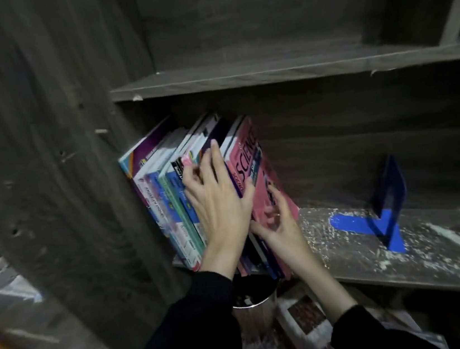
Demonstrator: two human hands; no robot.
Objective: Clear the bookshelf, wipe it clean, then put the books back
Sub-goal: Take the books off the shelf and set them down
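Clearing is the step in hand, we judge. Nearest: shiny metal cup [256, 314] under the shelf edge. Right hand [279, 223] curls round the glossy pink Science book [265, 187]; left hand [218, 202] lies straight-fingered on neighbouring spines. Books [166, 188] lean left on the bookshelf [439, 261], woodgrain gritty with white dust. Next: lift the bundle out squarely. Beyond, angular blue bookend [387, 191].

matt wood-grain shelf [410, 262], glossy books [166, 188]
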